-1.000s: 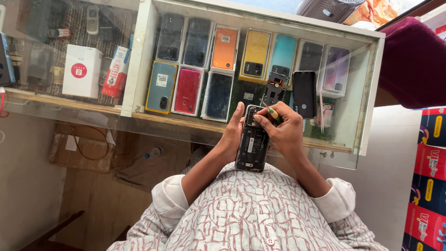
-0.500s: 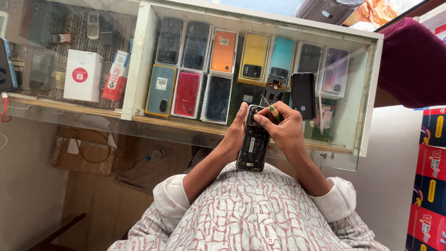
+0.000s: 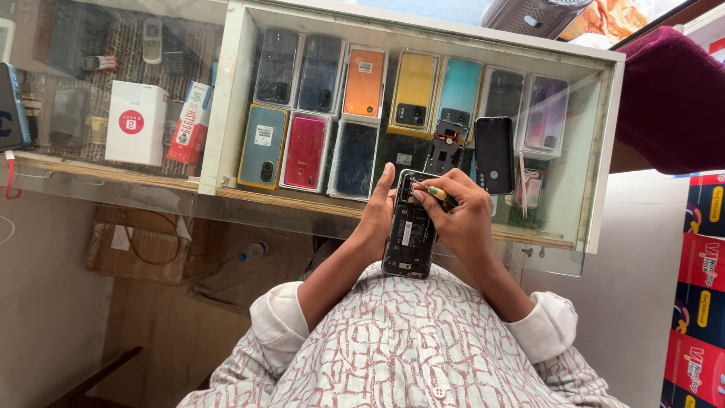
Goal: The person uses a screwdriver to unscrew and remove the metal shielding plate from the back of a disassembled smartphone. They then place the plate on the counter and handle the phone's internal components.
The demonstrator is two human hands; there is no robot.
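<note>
An opened black phone (image 3: 409, 230) with its back cover off is held upright over the glass counter (image 3: 325, 208), close to my chest. My left hand (image 3: 375, 215) grips its left edge, thumb along the side. My right hand (image 3: 458, 211) rests against the phone's upper right and pinches a small green-handled tool (image 3: 438, 193) whose tip meets the top of the phone. A black phone back panel (image 3: 494, 155) and a dark frame part (image 3: 447, 148) lie on the glass just beyond my hands.
Under the glass a white-framed display case (image 3: 226, 98) holds several coloured phone back covers. To the left are a white box (image 3: 136, 122), a red-and-white pack (image 3: 190, 123) and old handsets. A maroon cloth (image 3: 672, 98) lies at the right, stacked cartons (image 3: 698, 302) below it.
My hands and the phone sit slightly lower and nearer the body than before. The grip on the phone and tool is the same.
</note>
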